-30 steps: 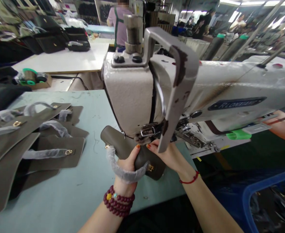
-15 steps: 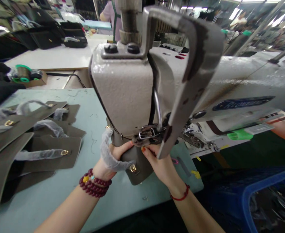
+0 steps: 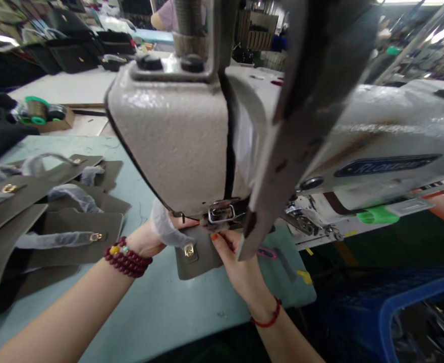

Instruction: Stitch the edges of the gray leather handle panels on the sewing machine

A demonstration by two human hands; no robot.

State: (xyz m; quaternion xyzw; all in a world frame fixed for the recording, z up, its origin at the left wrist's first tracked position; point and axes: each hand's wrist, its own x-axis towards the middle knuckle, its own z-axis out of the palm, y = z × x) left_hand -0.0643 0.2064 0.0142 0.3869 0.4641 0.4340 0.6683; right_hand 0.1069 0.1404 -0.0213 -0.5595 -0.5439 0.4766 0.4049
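A grey-brown leather bag piece with a gold clasp and a plastic-wrapped handle sits under the head of a cream sewing machine. My left hand grips the piece on its left side, by the wrapped handle; dark red beads circle that wrist. My right hand pinches the piece's right edge just below the machine's metal foot; a red cord is on that wrist. The machine head hides my fingertips and the upper part of the piece.
Several matching leather pieces with wrapped handles lie on the pale blue table at left. A box with thread spools stands behind them. A blue crate is low right. Dark bags and another person are on the far side.
The view has moved closer to the machine head. Both hands have pushed the leather piece further up under the head and turned it flatter; the left hand has shifted left.
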